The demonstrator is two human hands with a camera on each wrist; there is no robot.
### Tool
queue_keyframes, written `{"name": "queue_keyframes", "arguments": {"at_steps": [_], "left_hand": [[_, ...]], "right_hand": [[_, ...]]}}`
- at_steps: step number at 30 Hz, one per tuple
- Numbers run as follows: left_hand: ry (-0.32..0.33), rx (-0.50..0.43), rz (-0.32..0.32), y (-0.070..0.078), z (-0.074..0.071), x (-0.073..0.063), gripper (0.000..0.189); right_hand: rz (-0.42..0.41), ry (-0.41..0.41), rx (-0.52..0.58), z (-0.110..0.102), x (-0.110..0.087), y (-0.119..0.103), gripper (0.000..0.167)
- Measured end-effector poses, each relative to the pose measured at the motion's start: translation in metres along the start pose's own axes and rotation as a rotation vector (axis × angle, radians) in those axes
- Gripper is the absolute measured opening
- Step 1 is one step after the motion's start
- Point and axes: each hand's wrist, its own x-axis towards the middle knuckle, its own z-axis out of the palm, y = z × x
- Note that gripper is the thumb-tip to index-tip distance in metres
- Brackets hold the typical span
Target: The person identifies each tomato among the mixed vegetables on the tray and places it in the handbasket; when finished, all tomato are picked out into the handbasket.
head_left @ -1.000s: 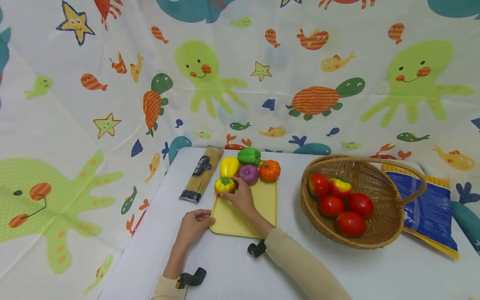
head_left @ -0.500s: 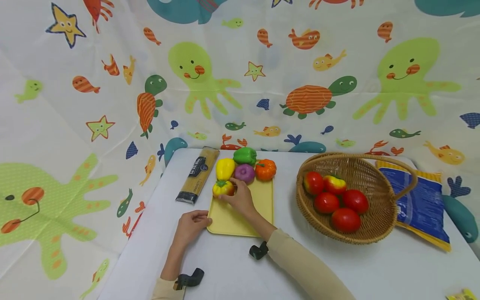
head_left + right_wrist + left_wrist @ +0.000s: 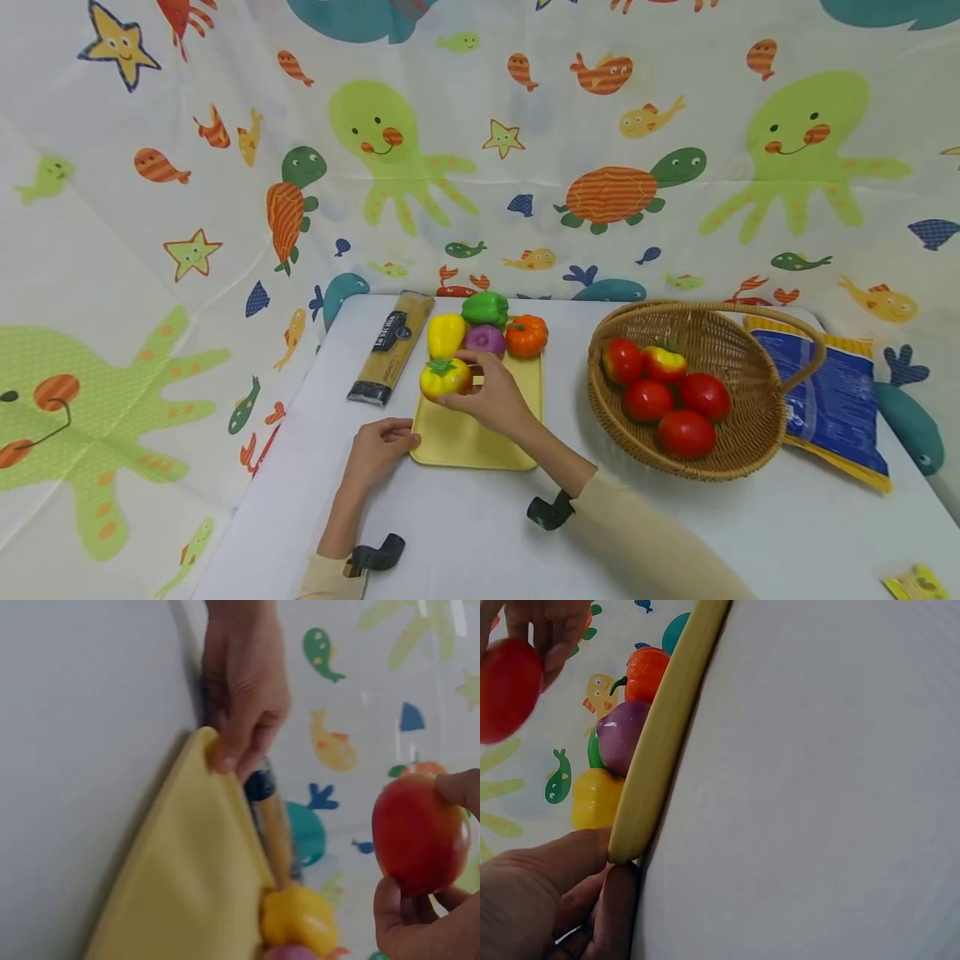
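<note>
My right hand (image 3: 501, 398) pinches a round red-and-yellow play fruit with a green leafy top (image 3: 444, 380) between thumb and fingers, raised above the yellow tray (image 3: 468, 440). In the right wrist view, the smooth red side of the fruit (image 3: 420, 836) faces the camera. My left hand (image 3: 381, 450) grips the tray's near left corner, its thumb on top and fingers below in the left wrist view. On the tray's far part sit a yellow pepper (image 3: 446, 335), a green pepper (image 3: 486, 308), a purple onion-like vegetable (image 3: 486, 340) and a small orange pumpkin (image 3: 527, 336).
A pack of spaghetti (image 3: 392, 348) lies left of the tray. To the right stands a wicker basket (image 3: 738, 400) with several red tomato-like pieces and a red-yellow one. A blue bag (image 3: 832, 400) lies behind it. A small yellow packet (image 3: 917, 582) is at the near right.
My right hand has lifted the red-and-yellow fruit off the tray and drawn it slightly toward me. The left hand keeps its grip on the tray corner. The head view has shifted a little.
</note>
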Motion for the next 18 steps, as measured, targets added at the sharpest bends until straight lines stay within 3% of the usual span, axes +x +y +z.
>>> {"name": "queue_keyframes", "arguments": {"at_steps": [8,14,18], "left_hand": [[0.010,0.004,-0.004,0.002,0.000,-0.002,0.035],[0.018,-0.010,-0.004,0.001,0.000,0.000,0.035],[0.015,-0.013,-0.015,0.000,0.001,0.001,0.036]], "right_hand": [[-0.037,-0.070,0.017,-0.053,-0.036,-0.041,0.068],[-0.068,-0.073,0.032,-0.095,-0.056,-0.053,0.067],[-0.039,-0.050,0.008,-0.121,-0.068,-0.053,0.070]]}}
